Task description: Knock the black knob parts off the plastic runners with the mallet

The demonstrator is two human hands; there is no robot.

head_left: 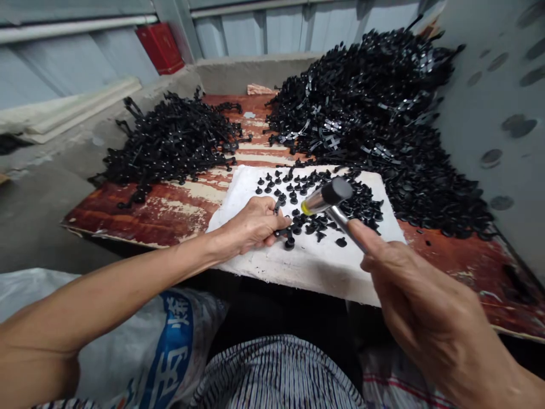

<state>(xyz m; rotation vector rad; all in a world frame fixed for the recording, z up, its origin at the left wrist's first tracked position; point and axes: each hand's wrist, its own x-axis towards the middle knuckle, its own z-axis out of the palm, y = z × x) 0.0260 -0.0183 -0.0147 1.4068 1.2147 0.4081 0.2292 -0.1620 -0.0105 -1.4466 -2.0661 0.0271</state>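
My right hand (409, 284) grips the handle of a small mallet (327, 196), which has a black face on one end of its head and a yellow one on the other. The mallet is raised above the white board (272, 264). My left hand (255, 226) pinches a small black linkage part (279, 230) low over the board. Beside its fingertips sit several small black round-based pieces (293, 197), many with the stem pointing up. A denser cluster of these pieces (368, 201) covers the board's right side, partly hidden behind the mallet.
A heap of black linkage parts (170, 139) lies on the left of the worn red-brown table (106, 210). A larger black heap (361, 96) rises at the back right against a grey panel (506, 113). A white printed sack (170, 341) stands below the table's front edge.
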